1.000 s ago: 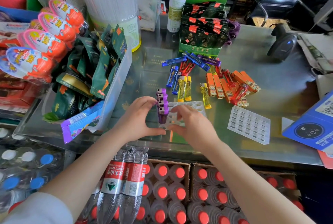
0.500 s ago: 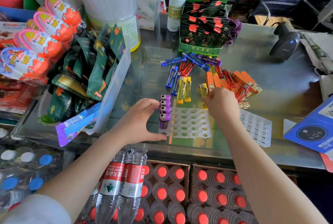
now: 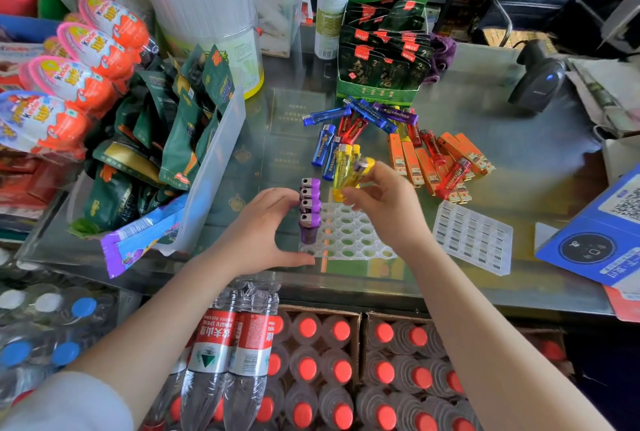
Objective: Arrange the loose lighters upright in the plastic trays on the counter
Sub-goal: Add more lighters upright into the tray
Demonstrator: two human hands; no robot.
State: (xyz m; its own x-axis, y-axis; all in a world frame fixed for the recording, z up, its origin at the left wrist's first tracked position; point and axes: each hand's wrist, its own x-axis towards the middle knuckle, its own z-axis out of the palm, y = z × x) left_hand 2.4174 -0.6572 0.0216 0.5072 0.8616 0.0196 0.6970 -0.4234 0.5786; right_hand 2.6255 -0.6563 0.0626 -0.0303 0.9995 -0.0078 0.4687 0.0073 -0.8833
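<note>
My left hand (image 3: 266,226) curves around the near-left corner of the clear slotted tray (image 3: 349,235) on the glass counter (image 3: 540,153), fingers bent against the row of purple lighters (image 3: 310,209) standing upright in its left column — thumb on the tray's front edge. My right hand (image 3: 388,202) pinches a yellow lighter (image 3: 353,177), tilted, just above the tray's far edge. Further right, loose lighters (image 3: 398,139) lie flat — blue, red, orange — beside a second tray (image 3: 472,236).
</note>
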